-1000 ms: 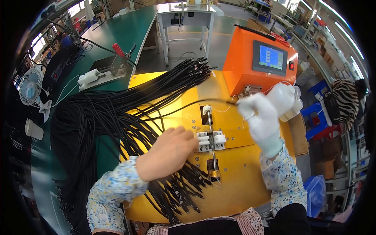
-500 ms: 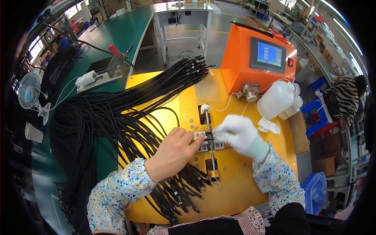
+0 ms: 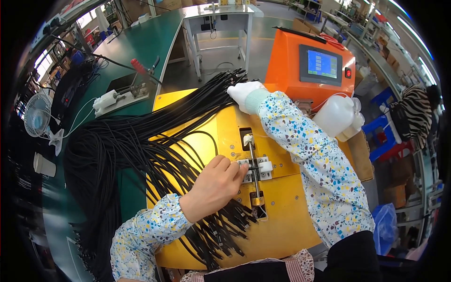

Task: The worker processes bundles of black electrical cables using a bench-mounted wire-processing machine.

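My bare left hand (image 3: 217, 184) is closed, thumb and forefinger pinched at a small metal-and-white clamp fixture (image 3: 265, 168). A black cable (image 3: 206, 133) loops down to this hand, and a short black piece shows just beyond the fingertips. Through the fixture runs a metal rod (image 3: 252, 152). My right hand (image 3: 246, 95), in a white glove, reaches to the far end of a thick bundle of black cables (image 3: 174, 110). Its fingers are curled against the cable ends; their tips are partly hidden.
An orange machine (image 3: 282, 66) with a screen stands at the back right, white plastic bottles (image 3: 334, 115) in front. A yellow plate (image 3: 291, 211) forms the work surface. At left on the green table (image 3: 145, 42) are a red-handled toggle clamp (image 3: 138, 66) and a small fan (image 3: 37, 114).
My right hand has left the fixture and moved away from me to the cables' far ends. My left hand stays pinched at the fixture. The view has shifted slightly.
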`<action>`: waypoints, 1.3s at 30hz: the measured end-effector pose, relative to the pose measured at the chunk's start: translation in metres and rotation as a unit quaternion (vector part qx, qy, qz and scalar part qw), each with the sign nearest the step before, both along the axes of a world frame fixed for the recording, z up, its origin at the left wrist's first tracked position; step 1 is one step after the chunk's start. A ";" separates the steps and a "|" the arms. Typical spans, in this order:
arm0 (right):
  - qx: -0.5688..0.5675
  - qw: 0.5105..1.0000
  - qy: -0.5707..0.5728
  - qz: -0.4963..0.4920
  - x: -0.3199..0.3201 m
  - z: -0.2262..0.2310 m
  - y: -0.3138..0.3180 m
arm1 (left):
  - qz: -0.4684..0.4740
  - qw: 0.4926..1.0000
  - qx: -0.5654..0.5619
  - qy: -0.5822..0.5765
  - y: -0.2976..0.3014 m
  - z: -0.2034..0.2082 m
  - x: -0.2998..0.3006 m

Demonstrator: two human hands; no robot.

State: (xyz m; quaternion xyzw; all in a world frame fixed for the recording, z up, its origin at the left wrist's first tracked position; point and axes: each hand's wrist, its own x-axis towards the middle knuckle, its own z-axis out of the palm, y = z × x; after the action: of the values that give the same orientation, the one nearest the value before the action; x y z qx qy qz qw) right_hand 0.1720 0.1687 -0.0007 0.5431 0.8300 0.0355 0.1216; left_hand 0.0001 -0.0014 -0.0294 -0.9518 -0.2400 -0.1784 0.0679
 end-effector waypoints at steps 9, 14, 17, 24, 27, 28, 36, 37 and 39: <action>0.243 0.960 0.036 0.131 0.019 0.033 -0.045 | -0.005 0.999 -0.029 -0.040 0.007 -0.004 -0.010; 0.316 0.930 0.094 0.165 0.039 0.045 -0.081 | 0.035 0.992 -0.082 -0.088 0.011 -0.002 -0.007; 0.317 0.929 0.104 0.157 0.044 0.044 -0.095 | 0.038 0.983 -0.121 -0.130 0.015 -0.005 -0.008; 0.267 0.932 0.238 0.063 0.047 0.040 -0.108 | -0.013 0.984 -0.154 -0.088 0.025 -0.001 -0.014; 0.138 0.923 0.358 0.041 0.048 0.037 -0.129 | -0.003 0.970 -0.243 -0.018 0.016 0.037 -0.021; 0.036 0.901 0.430 0.044 0.048 0.032 -0.137 | -0.065 0.964 -0.251 -0.049 0.012 0.051 -0.023; -0.032 0.866 0.500 0.009 0.043 -0.006 -0.185 | 0.043 0.919 -0.345 -0.186 0.001 0.010 -0.001; 0.000 0.875 0.484 0.004 0.046 -0.013 -0.183 | 0.056 0.928 -0.314 -0.191 0.002 0.005 0.001; 0.022 0.887 0.461 0.022 0.049 -0.022 -0.180 | 0.057 0.954 -0.248 -0.157 -0.001 0.000 0.000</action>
State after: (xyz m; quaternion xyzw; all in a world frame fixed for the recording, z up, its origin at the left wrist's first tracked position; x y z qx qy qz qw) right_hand 0.2209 -0.0109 -0.0225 0.4827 0.8032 -0.1978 -0.2876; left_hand 0.0006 -0.0019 -0.0294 -0.8835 -0.3382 -0.2560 -0.1986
